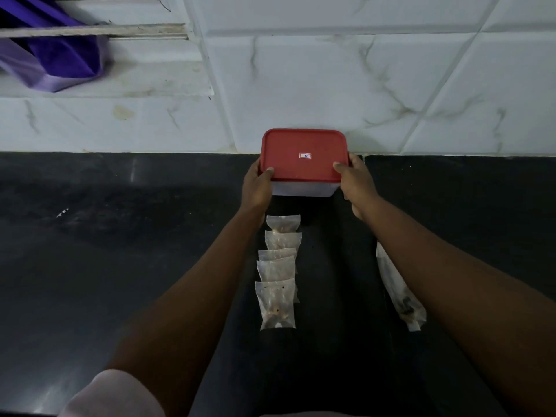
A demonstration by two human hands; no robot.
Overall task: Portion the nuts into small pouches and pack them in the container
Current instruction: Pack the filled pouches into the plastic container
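At the far edge of the black tabletop (pixel 120 266), the left hand (pixel 257 188) and right hand (pixel 356 182) grasp the red-lidded translucent plastic container (pixel 304 155) by its near corners, thumbs on the lid, presumably to open it. The small clear nut pouches (pixel 278 266) lie in a row between the forearms, awaiting packing.

I see the left hand (pixel 257 188) and right hand (pixel 356 183) gripping the container (pixel 304 155) at twelve o'clock; pouches (pixel 278 284) line the desk (pixel 120 251) toward six.

We see through one wide-angle camera worn at head height, facing forward and steeply down, close over the counter (pixel 90 266), toward the tiled wall (pixel 331 70).
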